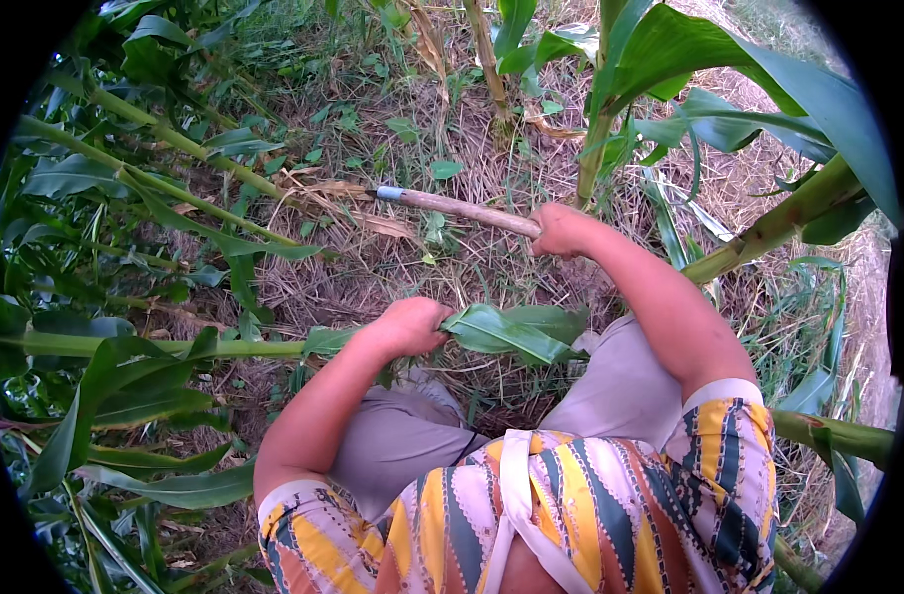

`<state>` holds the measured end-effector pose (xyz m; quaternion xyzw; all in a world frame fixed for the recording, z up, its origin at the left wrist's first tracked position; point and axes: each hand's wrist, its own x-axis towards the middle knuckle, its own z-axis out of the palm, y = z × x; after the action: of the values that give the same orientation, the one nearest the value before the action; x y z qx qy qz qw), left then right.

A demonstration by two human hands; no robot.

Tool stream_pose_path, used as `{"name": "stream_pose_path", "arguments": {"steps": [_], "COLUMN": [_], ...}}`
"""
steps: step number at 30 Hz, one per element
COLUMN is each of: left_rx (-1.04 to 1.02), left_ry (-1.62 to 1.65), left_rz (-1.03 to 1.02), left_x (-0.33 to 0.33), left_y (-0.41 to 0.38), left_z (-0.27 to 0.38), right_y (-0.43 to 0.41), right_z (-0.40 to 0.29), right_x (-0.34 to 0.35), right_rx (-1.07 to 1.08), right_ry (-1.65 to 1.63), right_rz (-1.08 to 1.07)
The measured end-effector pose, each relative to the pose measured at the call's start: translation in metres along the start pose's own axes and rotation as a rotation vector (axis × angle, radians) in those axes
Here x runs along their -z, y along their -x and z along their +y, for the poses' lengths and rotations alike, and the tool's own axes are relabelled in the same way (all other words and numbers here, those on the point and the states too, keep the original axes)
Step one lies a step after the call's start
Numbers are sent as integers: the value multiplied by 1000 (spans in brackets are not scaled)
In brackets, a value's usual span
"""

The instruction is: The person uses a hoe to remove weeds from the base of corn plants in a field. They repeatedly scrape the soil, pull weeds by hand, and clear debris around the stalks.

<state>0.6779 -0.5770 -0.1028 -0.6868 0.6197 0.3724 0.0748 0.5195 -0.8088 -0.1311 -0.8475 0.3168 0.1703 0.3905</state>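
My left hand is closed on a bundle of green maize leaves, whose broad blades stick out to its right, low before my knees. Farther forward and to the right, my right hand grips the end of a wooden handle. The handle points left across the ground and has a pale blue band near its far end. Beyond the band a small dark part shows, but the tool's head is hidden among dry leaves by the foot of a maize stalk.
Maize stalks with long leaves crowd the left side. More thick stalks lean in from the right, and one stalk stands just beyond my right hand. Dry straw, weeds and soil cover the ground between the rows.
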Motion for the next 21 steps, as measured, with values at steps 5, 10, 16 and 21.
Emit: {"name": "stream_pose_path", "arguments": {"steps": [5, 10, 16, 21], "left_rx": [-99, -119, -189, 3], "left_ry": [-22, 71, 61, 55], "left_rz": [-132, -158, -195, -138], "left_x": [-4, 0, -3, 11], "left_y": [3, 6, 8, 17], "left_z": [18, 21, 31, 7], "right_y": [7, 19, -14, -15], "right_z": [-2, -34, -40, -11], "right_x": [-8, -10, -2, 13], "right_rx": [65, 177, 261, -187], "right_ry": [82, 44, -411, -175], "right_rz": [-106, 91, 310, 219]}}
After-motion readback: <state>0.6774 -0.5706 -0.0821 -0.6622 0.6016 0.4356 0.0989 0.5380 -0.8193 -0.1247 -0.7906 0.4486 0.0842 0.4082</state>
